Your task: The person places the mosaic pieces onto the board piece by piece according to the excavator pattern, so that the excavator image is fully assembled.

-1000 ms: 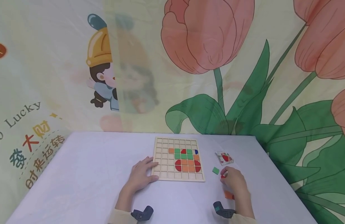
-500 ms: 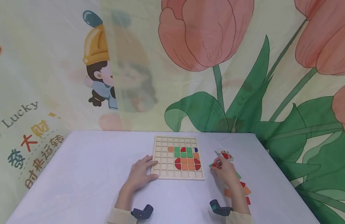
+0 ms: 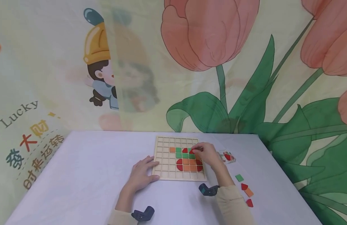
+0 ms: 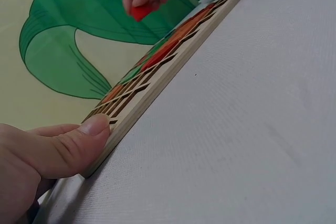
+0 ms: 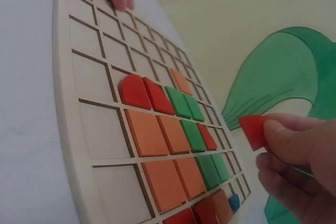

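Observation:
A square wooden grid board (image 3: 163,175) lies on the table, with red, green, orange and blue tiles in some of its cells. My left hand (image 3: 142,175) rests on the board's left side. Its thumb (image 4: 94,127) lies on the near-left corner of the frame, and the fingers reach over the left edge. Over the board's right part, my right hand (image 3: 208,154) pinches a red quarter-circle tile (image 5: 254,131) between thumb and index finger. That tile is held above the board, close to a green tile (image 5: 220,167) and the blue tile (image 5: 234,202).
Right of the board lies a small patterned card (image 3: 228,157). Nearer me are a loose green tile (image 3: 239,177), red tiles (image 3: 249,203) and an orange tile (image 3: 248,192). A printed cloth (image 3: 142,78) hangs behind the table.
My right hand has moved from the loose pieces, left and over the board, with the red tile in its fingers. The green tile near the card no longer shows. My left hand stays put.

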`<state>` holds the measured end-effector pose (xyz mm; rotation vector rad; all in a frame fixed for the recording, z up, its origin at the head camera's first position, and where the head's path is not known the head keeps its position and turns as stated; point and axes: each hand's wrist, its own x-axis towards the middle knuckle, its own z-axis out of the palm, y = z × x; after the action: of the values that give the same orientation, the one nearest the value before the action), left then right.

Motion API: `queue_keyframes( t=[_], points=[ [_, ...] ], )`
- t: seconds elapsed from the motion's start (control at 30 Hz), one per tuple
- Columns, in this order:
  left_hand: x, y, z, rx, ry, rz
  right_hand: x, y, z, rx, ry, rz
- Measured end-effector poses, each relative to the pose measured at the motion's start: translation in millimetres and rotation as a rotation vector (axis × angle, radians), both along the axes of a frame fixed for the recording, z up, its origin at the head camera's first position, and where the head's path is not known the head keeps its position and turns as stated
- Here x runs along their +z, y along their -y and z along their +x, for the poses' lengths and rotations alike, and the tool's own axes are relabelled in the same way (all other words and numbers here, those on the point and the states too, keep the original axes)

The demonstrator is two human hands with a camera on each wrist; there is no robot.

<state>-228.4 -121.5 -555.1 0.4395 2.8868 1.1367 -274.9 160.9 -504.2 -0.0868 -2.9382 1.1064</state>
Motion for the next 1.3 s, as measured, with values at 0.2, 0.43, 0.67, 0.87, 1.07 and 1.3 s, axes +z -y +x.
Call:
queue_keyframes(
  t=[0.2,0.43,0.67,0.87,1.07,1.3],
  points=[
    [1.2,0,-0.1,0.001,-0.002,0.012,5.1,25,-39.3,0.105,-0.047,0.081],
    [-3.7,-2,1.1,0.002,0.019,0.012,-4.1,33,-58.8,0.116,-0.031,0.121],
    [-4.4,-2,1.6,0.002,0.001,0.012,-14.9,35,-69.1,0.065,0.008,0.109],
    [-2.3,-2,-1.6,0.007,-0.009,-0.008,-13.2,40,-75.2,0.080,0.019,0.131],
    [-1.3,-2,-1.6,0.012,-0.004,-0.005,-12.5,47,-73.0,0.074,0.073,0.196],
    [-0.8,-2,-0.8,0.012,0.007,0.003,-14.6,53,-75.8,0.111,0.014,0.324]
  ],
)
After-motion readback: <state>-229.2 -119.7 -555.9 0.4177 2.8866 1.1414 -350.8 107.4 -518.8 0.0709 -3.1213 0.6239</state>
